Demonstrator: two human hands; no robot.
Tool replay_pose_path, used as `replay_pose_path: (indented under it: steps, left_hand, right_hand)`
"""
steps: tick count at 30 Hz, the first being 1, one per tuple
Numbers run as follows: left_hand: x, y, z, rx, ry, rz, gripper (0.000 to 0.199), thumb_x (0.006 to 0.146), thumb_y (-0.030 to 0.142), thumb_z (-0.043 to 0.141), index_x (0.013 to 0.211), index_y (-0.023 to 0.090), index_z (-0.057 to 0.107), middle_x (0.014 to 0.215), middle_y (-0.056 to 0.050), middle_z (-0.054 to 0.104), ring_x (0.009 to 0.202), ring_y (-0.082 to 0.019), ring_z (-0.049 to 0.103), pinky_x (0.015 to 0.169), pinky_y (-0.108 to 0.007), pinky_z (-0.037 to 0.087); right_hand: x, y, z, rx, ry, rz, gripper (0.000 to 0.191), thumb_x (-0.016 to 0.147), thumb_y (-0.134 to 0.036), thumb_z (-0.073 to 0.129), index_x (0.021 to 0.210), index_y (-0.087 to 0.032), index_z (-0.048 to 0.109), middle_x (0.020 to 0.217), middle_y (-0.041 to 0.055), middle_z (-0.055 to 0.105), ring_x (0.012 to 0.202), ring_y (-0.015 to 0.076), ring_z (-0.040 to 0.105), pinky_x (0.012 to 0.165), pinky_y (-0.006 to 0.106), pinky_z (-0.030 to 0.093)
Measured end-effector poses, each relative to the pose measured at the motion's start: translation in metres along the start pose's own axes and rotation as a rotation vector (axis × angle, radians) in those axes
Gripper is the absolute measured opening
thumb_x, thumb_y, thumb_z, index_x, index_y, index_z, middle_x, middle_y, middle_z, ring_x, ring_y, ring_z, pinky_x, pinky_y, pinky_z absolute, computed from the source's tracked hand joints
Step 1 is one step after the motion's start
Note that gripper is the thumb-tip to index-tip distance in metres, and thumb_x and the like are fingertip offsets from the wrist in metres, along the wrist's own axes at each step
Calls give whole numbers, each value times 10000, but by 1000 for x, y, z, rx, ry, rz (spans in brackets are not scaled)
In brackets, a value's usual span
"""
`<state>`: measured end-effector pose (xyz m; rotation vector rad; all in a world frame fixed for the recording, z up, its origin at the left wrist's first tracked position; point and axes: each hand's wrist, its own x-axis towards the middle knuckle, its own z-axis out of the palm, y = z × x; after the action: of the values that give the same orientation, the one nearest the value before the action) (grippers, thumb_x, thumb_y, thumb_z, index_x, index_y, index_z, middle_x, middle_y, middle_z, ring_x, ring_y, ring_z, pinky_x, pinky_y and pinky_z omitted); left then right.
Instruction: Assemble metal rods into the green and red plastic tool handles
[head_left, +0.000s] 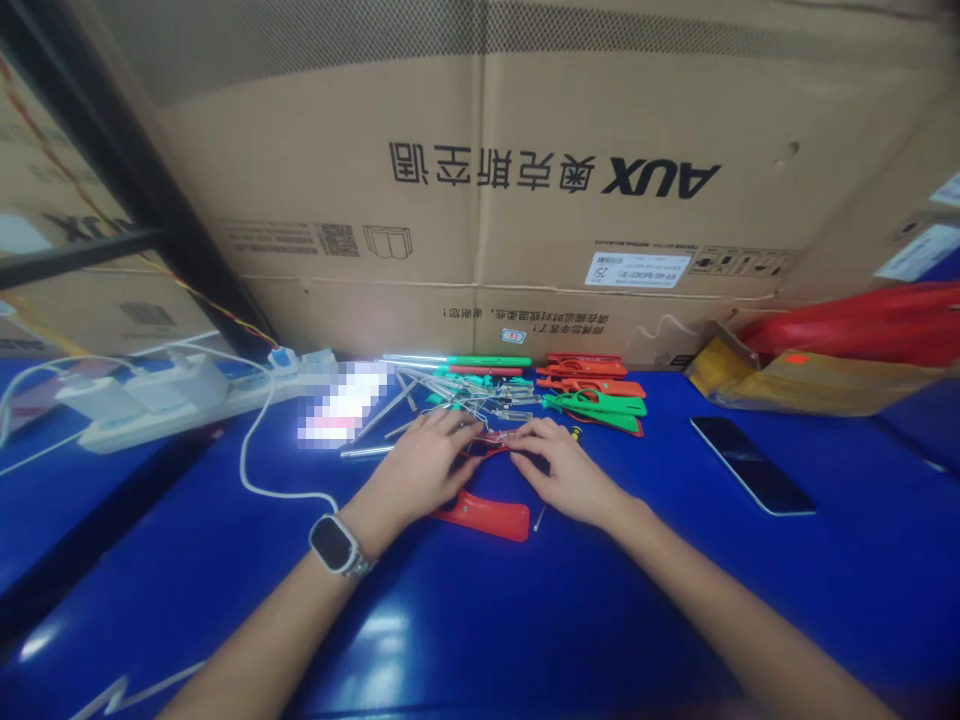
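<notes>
My left hand [420, 465] and my right hand [574, 475] meet near the middle of the table, with fingertips closed on either end of a red plastic lighter shell [491, 451]. Small parts seem to lie inside this shell, too tiny to make out. Just below my left hand rests another red shell piece [491, 516], flat on the table. Beside it, under my right hand, is a thin metal pin [539, 519]. Beyond my fingers lie clear lighter parts with wires [514, 400] in a loose heap. A white smartwatch [334, 546] is on my left wrist.
Metal tubes [386, 408], a green-handled lighter [487, 361], orange shells [592, 387] and green shells [607, 404] lie behind my hands. A phone [750, 465] is at the right. At left is a power strip [187, 395] with a white cable [247, 470]; large cardboard [480, 230] stands behind.
</notes>
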<state>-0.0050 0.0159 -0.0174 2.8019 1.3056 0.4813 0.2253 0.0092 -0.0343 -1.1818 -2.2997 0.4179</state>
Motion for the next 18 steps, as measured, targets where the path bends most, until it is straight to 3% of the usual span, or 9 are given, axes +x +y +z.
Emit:
replay_pose_path:
  steps: [3,7,13,18]
  left_hand:
    - [0,10,15,25,-4,60,479,968,371,533,1383,132,529,1434,-145,534,1255,-297,524,1051,-465,432]
    - [-1,13,26,40,-7,88,466,1005,349,467,1410,119,504,1451,-126,535,1268,-273,529,1098,-441,393]
    - [0,12,22,83,0,91,415,1008,307,465,1382,147,543,1407,-98,577,1228,-269,544,1066,-426,420]
    - [0,13,21,66,1,86,397,1009,309,456,1370,172,553,1373,-102,590,1240,-264,530,1044,-427,436]
  right_hand:
    - [-1,-1,-1,-38,0,-11,229,960,-211,542,1130,-213,694,1144,83,631,1049,225,549,919,420,431]
    - [-3,-6,-6,-213,-11,-51,236,965,-239,536,1133,-220,702,1090,89,626,1021,239,529,870,417,395]
    - [-4,-18,-10,-473,-39,-62,260,975,-274,510,1133,-203,705,1037,110,633,987,267,518,853,432,349]
    - [-4,-18,-8,-493,-22,-25,255,979,-266,506,1101,-176,711,1067,111,655,994,260,528,864,424,336]
